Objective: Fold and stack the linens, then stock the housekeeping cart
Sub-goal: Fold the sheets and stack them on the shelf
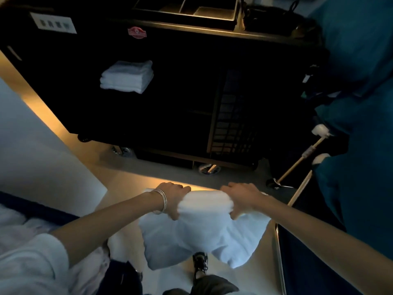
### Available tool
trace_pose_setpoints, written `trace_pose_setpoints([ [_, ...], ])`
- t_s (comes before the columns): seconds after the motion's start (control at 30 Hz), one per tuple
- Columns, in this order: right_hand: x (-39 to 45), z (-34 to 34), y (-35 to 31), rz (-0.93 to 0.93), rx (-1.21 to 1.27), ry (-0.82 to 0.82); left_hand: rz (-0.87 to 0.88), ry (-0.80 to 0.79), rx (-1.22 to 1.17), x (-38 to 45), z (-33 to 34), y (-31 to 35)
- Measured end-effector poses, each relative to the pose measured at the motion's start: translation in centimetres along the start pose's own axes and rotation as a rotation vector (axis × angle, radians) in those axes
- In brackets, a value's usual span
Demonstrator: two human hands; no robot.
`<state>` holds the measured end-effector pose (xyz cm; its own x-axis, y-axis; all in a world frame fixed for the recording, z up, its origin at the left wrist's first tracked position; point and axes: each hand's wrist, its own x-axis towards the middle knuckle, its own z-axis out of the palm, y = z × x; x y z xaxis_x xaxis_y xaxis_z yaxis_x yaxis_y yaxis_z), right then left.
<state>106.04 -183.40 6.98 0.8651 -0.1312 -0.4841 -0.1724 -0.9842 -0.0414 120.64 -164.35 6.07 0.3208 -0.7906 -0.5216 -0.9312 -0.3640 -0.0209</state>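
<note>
While loose white linen [23, 222] lies heaped on the bed at far left, still unfolded by the look of it, holding a folded white bundle [204, 226] out in front at mid-frame, clear of any surface. Left hand [173, 199], bracelets at the wrist, clamped on the bundle's upper left edge, fingers curled over the top and thumb underneath. Right hand [242, 201] gripping the upper right edge the same way, fingers wrapped over the fold, knuckles up. Between the 2 hands a taut roll of cloth, with both lower ends sagging toward the floor above the shoes. Beyond and above, the dark housekeeping cart [191, 50], open side facing, with 1 small stack of folded towels [127, 76] already sitting on a shelf at its left half. Further right, a teal laundry bag [361, 60] hanging off the cart's end. Judged as the stocking step, folding of this piece done and carrying under way. Next move likely: stepping in toward the cart, keeping both grips firm so the fold does not open, then sliding the bundle level onto a shelf, beside or below the stack, before letting go.
</note>
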Motion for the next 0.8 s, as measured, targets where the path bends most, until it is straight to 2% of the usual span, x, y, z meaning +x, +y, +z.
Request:
trace_pose_setpoints([
  [0.33,10.6,-6.0,3.7,-0.088,-0.081,0.059,-0.093,0.032,0.015,6.3,-4.8,-7.2],
  [0.8,21.9,-10.3,1.7,-0.134,-0.088,-0.066,-0.090,-0.056,-0.076,11.0,-4.0,-18.0],
])
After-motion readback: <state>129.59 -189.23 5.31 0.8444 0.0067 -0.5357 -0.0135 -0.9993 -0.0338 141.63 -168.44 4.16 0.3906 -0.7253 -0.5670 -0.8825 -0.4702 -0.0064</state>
